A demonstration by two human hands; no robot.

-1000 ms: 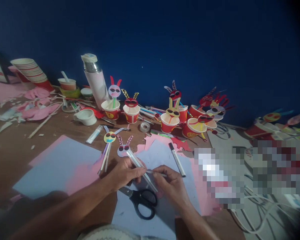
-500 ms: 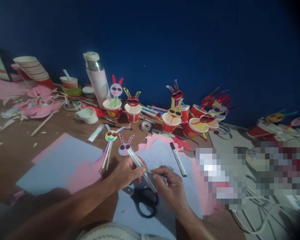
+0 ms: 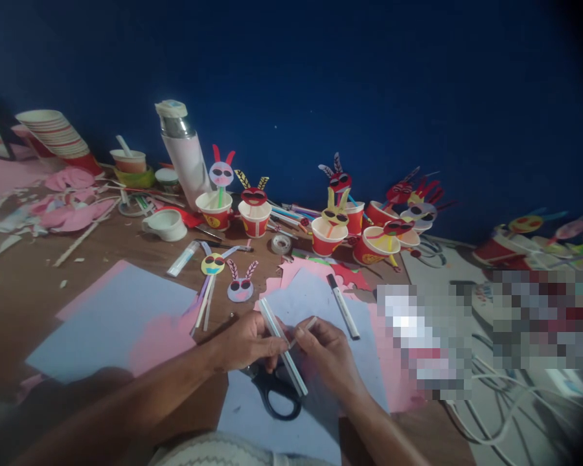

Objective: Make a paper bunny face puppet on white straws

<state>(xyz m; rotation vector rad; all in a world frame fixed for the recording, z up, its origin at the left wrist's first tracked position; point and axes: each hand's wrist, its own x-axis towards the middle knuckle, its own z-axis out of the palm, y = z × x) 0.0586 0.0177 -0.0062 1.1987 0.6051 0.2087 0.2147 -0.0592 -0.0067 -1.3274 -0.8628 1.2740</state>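
Observation:
My left hand (image 3: 245, 342) is closed round a bundle of pale straws (image 3: 295, 372), which slants down to the right over black-handled scissors (image 3: 282, 413). Close beside it, my right hand (image 3: 323, 346) pinches a thin whitish strip (image 3: 306, 329) whose lower end is near the left thumb. Beneath both hands lies a pale blue sheet (image 3: 364, 369). Just beyond my left hand is a lilac rabbit-like paper face (image 3: 240, 289) with sunglasses. Left of it, a yellow paper face (image 3: 212, 264) has straws attached below.
Red-and-white cups (image 3: 329, 241) with paper faces stand along the back. A white bottle (image 3: 187, 162), stacked cups (image 3: 53, 136) and pink paper scraps (image 3: 78, 207) are at the left. A marker (image 3: 343, 307) lies right of my hands, with cables (image 3: 495, 401) farther right.
The straw bundle has shifted away from the lilac face, now fully visible. My right hand has turned, and the thin strip now points up and right. The view has shifted slightly.

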